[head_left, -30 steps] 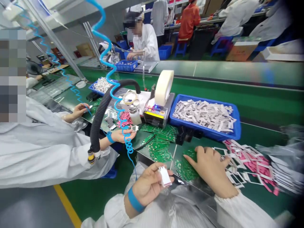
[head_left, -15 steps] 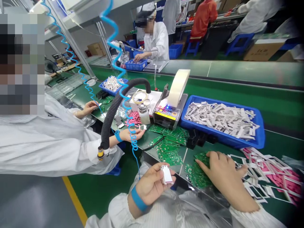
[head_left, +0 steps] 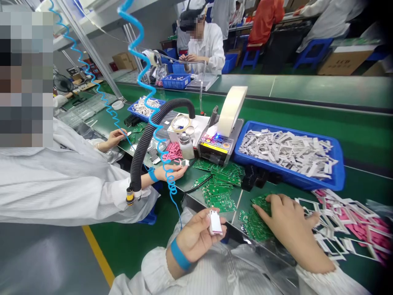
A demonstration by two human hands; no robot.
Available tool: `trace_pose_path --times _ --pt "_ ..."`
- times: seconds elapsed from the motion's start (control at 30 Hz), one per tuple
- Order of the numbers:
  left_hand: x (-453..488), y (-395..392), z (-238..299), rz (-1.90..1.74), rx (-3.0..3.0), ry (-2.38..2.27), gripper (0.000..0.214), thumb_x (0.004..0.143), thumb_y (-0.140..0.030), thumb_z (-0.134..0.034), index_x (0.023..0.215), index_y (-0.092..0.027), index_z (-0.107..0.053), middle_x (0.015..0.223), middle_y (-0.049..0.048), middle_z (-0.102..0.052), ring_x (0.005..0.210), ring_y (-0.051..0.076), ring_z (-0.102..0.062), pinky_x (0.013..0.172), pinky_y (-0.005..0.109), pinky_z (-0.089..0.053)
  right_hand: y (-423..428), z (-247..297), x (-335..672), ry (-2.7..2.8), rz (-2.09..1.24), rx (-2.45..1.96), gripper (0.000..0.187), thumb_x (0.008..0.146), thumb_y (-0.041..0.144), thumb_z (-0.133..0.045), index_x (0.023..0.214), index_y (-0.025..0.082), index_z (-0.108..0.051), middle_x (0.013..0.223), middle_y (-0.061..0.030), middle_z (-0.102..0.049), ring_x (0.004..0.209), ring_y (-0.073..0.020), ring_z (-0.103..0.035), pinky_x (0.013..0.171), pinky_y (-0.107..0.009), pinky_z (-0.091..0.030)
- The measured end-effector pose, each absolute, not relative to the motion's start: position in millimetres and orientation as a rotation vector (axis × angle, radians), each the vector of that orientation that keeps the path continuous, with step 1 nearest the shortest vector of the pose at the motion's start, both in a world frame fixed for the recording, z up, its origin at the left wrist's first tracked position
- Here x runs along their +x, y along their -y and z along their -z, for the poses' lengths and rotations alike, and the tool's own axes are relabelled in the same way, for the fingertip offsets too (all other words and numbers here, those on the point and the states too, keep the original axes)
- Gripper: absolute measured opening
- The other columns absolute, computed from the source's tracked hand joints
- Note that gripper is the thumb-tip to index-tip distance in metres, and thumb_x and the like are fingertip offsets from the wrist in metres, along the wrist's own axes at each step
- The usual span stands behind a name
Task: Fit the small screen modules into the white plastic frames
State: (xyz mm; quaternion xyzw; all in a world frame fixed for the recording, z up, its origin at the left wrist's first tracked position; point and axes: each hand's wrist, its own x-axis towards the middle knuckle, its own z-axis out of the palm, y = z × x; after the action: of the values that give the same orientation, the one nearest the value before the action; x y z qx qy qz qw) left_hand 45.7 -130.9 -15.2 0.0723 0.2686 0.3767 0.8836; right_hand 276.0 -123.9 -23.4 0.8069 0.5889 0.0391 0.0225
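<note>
Our left hand holds a white rectangular piece with a thin pink line along its near end; the fingers are closed on its sides, and its pale face looks upward. Our right hand lies palm down over the green circuit boards on the tabletop, the thumb stretched toward them and the other fingers bent and apart. Their tips are hidden, so we cannot tell whether they have hold of a board.

The white piece seems to hang just off the tabletop's edge, so if our pinch loosens it could drop into our lap or onto the floor. The boards overlap near that same edge; a hard press or drag could make them slide off or scrape one another. Beside the right hand, white frames lie tangled among pink pieces, and a careless sideways sweep might hook a frame and pull others among the boards.
</note>
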Motion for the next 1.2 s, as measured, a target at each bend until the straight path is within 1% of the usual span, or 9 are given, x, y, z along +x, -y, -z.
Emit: trace_pose_path --times 0.13,0.27,0.43,0.53,0.67,0.83,1.03,1.2 --pt "45 132 14 -0.779 0.176 -0.563 0.04 0.064 -0.026 -0.078 0.1 -0.013 -0.065 0.087 0.0076 -0.073 0.077 0.017 -0.068 0.079 0.032 -0.046 123 24 277 -1.809 -0.066 2.493 0.032 0.084 0.043 -0.052 0.097 0.015 -0.058 0.114 -0.0158 -0.056 0.098 -0.0362 -0.052 0.084 -0.067 -0.033" --pt "45 132 10 -0.782 0.19 -0.568 0.042 0.06 -0.026 -0.081 0.099 -0.015 -0.067 0.089 0.0061 -0.073 0.079 0.018 -0.068 0.079 0.032 -0.047 124 26 276 -1.801 -0.068 2.504 0.032 0.085 0.043 -0.053 0.098 0.015 -0.057 0.115 -0.0151 -0.055 0.099 -0.0359 -0.053 0.086 -0.068 -0.031" --pt "43 135 -8 -0.812 0.242 -0.503 0.045 0.056 -0.026 -0.083 0.098 -0.019 -0.068 0.092 0.0038 -0.073 0.085 0.022 -0.069 0.085 0.038 -0.047 125 25 275 -1.808 -0.064 2.508 0.032 0.085 0.043 -0.051 0.099 0.015 -0.057 0.114 -0.0142 -0.055 0.097 -0.0341 -0.053 0.086 -0.066 -0.031" --pt "40 136 -19 -0.809 0.288 -0.448 0.044 0.056 -0.027 -0.082 0.097 -0.02 -0.068 0.091 0.003 -0.073 0.083 0.022 -0.069 0.082 0.038 -0.049 125 26 275 -1.831 -0.07 2.506 0.032 0.087 0.043 -0.048 0.1 0.015 -0.057 0.11 -0.0137 -0.057 0.097 -0.0342 -0.053 0.085 -0.065 -0.032" --pt "35 137 -26 -0.804 0.372 -0.393 0.045 0.056 -0.031 -0.082 0.098 -0.021 -0.068 0.09 0.003 -0.074 0.082 0.022 -0.07 0.078 0.035 -0.049 126 28 276 -1.842 -0.068 2.509 0.033 0.088 0.044 -0.044 0.101 0.015 -0.056 0.112 -0.0149 -0.056 0.098 -0.0347 -0.053 0.085 -0.066 -0.032" --pt "32 136 -30 -0.845 0.432 -0.348 0.044 0.058 -0.028 -0.081 0.099 -0.022 -0.068 0.092 0.0026 -0.074 0.084 0.021 -0.07 0.077 0.034 -0.05 125 27 275 -1.829 -0.042 2.504 0.034 0.088 0.045 -0.043 0.102 0.016 -0.054 0.112 -0.0146 -0.056 0.1 -0.0348 -0.053 0.086 -0.065 -0.032" --pt "30 132 -38 -0.856 0.396 -0.345 0.037 0.063 -0.03 -0.078 0.097 -0.019 -0.068 0.092 0.0033 -0.074 0.083 0.02 -0.07 0.078 0.032 -0.051 124 21 270 -1.793 0.011 2.492 0.034 0.088 0.045 -0.044 0.102 0.016 -0.054 0.113 -0.0144 -0.055 0.1 -0.0351 -0.053 0.086 -0.066 -0.034" --pt "27 131 -40 -0.857 0.362 -0.317 0.042 0.066 -0.031 -0.076 0.104 -0.017 -0.065 0.091 0.0033 -0.074 0.081 0.019 -0.071 0.077 0.03 -0.052 123 19 269 -1.782 0.023 2.488 0.033 0.088 0.044 -0.045 0.103 0.015 -0.054 0.114 -0.0148 -0.055 0.101 -0.0348 -0.054 0.087 -0.066 -0.033"
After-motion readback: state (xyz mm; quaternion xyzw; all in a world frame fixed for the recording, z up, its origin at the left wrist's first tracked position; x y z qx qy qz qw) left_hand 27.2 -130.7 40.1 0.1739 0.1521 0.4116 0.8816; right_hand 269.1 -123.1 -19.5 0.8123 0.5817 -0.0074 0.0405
